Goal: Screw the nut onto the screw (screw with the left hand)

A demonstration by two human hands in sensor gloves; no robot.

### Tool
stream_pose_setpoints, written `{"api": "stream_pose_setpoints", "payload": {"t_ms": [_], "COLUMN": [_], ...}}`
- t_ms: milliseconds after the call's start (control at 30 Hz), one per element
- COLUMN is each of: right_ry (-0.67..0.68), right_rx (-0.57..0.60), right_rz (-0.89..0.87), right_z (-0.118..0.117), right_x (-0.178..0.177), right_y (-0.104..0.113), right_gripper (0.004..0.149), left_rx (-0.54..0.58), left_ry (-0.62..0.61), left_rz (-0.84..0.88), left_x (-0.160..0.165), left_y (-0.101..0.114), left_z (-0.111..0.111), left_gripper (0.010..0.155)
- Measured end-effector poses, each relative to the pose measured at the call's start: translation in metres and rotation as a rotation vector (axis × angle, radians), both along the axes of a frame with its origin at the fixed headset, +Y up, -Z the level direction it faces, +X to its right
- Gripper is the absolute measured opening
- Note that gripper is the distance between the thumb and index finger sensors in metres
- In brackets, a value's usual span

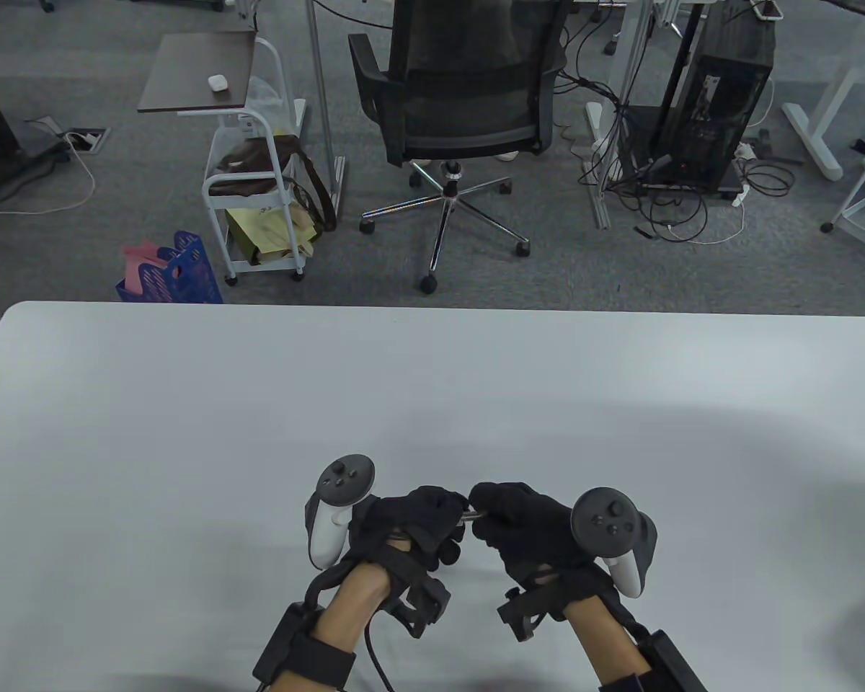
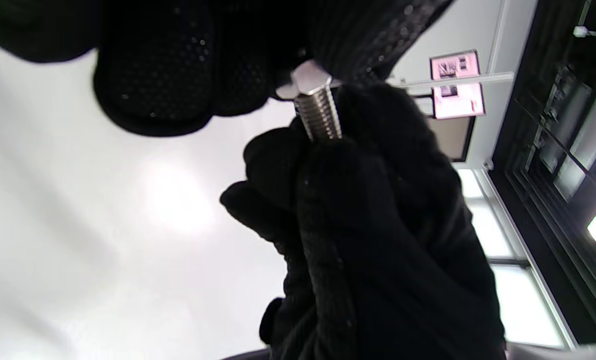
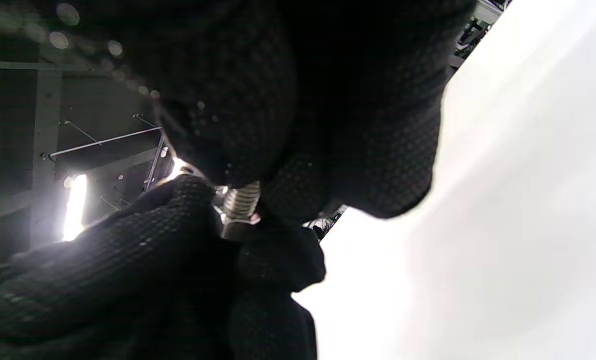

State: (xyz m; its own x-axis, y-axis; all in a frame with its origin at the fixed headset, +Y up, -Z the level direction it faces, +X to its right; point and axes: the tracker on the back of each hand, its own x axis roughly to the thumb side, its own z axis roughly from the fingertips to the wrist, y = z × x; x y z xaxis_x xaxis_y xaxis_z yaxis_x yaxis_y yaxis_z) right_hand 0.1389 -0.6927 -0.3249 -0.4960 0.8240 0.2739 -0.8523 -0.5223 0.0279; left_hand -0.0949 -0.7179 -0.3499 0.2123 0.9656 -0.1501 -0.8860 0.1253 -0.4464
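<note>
1. Behind our white table point(image 1: 187, 432) we see a grey floor, a black office chair point(image 1: 461, 94) and a small white cart point(image 1: 256, 194).
2. Our two gloved hands meet near the front edge of the table, held just above it.
3. Our left hand point(image 1: 411, 522) has its fingers point(image 2: 153, 85) curled in, and they pinch the nut point(image 2: 305, 80).
4. The nut sits on the end of the screw point(image 2: 320, 117), touching its threads.
5. Our right hand point(image 1: 526, 526) pinches the other end of the screw between its fingertips point(image 2: 327, 165).
6. The shiny screw bridges the small gap between both hands, and only a short bit of it shows.
</note>
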Motion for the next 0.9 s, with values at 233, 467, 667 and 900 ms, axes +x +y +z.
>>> {"api": "stream_pose_setpoints", "payload": {"t_ms": [233,467,667,900], "right_ry": [-0.005,-0.029,-0.046,-0.035], "right_rx": [0.026,0.087,0.083,0.072], "right_rz": [0.016,0.050,0.033,0.019], "right_z": [0.001,0.003,0.003,0.002], "right_x": [0.000,0.000,0.005,0.005], "right_y": [-0.001,0.010,0.009,0.007], "right_gripper": [0.043,0.043,0.042,0.042], "left_rx": [-0.026,0.049,0.062,0.013], "left_ry": [0.051,0.014,0.022,0.003], "left_rz": [-0.033,-0.027,-0.067,-0.034], "left_x": [0.004,0.004,0.008,0.006], "left_y": [-0.006,0.004,0.005,-0.004], "left_z": [0.007,0.006,0.005,0.004], "left_gripper": [0.058,0.068,0.055,0.066]}}
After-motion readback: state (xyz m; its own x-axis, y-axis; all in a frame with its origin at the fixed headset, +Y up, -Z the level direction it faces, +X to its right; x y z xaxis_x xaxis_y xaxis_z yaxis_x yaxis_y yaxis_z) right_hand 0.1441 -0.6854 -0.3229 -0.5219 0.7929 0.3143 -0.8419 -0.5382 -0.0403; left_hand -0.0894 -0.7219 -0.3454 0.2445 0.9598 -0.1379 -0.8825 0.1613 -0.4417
